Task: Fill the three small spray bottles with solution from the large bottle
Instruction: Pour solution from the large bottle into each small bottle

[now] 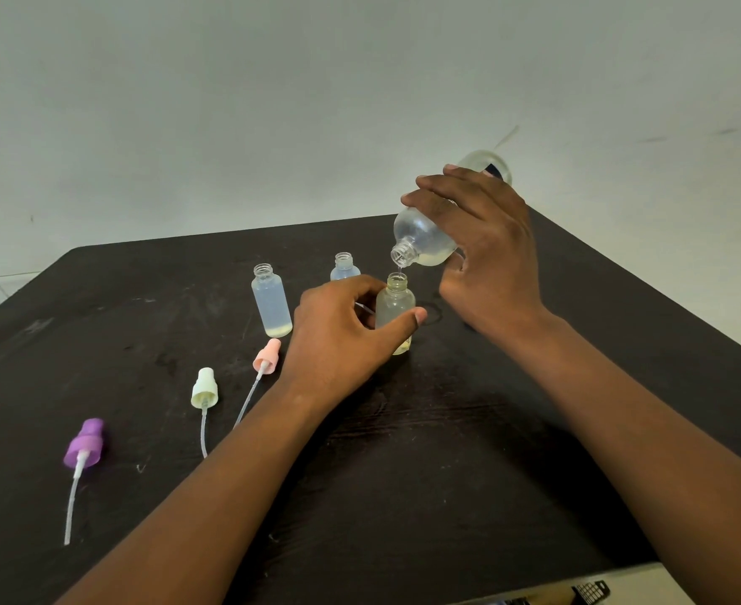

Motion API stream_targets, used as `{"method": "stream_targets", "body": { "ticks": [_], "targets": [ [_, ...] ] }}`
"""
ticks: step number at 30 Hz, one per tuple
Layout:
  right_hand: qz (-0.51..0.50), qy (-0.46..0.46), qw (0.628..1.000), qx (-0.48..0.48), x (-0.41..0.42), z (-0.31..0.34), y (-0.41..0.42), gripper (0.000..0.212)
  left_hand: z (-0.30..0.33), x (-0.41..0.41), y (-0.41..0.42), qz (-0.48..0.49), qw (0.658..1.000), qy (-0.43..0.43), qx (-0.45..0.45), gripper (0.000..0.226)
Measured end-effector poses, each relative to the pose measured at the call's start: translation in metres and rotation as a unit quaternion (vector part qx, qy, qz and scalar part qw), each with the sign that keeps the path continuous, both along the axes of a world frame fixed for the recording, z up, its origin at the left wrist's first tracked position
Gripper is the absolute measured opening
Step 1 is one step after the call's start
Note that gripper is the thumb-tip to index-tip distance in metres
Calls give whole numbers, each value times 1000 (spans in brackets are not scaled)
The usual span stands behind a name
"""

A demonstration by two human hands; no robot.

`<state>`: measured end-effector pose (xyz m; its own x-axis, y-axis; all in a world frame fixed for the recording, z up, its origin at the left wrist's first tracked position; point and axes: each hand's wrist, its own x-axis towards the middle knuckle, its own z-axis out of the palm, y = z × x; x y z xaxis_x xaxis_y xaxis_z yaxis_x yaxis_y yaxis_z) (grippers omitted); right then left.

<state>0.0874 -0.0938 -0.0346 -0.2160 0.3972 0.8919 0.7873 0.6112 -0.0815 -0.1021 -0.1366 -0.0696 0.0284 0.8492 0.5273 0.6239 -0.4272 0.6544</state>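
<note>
1. A person's right hand [482, 238] grasps the large bottle [425, 238] round its body and holds it in the air, far right over the dark table [447, 451].
2. The large bottle's long axis slopes from its base, up and to the far right, down to its open mouth at the near left. A little pale solution lies in its lower shoulder.
3. That mouth hangs just above, and slightly left of, the open neck of the small yellowish bottle [396, 305], with a thin stream of solution between them.
4. The left hand [342, 334] steadies this upright bottle on the table, thumb across its front, fingers curled behind.
5. It holds only a little liquid at its bottom, so the pour appears early.
6. To the left stand 2 more uncapped bottles: a tall clear bottle [271, 301] and, farther back, a bluish bottle [344, 268] partly hidden by the left hand.
7. Nearer and left lie 3 spray caps: pink [267, 355], pale yellow [204, 388], purple [84, 443].
</note>
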Motion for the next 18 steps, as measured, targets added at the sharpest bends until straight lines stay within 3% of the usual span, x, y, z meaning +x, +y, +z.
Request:
{"method": "stream_targets", "body": {
  "ticks": [11,18],
  "targets": [
    [8,7,1000,9,0,-2,3,69,1,0,-2,0,1000,-6,-2,38],
    [21,46,999,-14,-2,-2,0,66,2,-1,-2,1,1000,-26,3,49]
  ]
}}
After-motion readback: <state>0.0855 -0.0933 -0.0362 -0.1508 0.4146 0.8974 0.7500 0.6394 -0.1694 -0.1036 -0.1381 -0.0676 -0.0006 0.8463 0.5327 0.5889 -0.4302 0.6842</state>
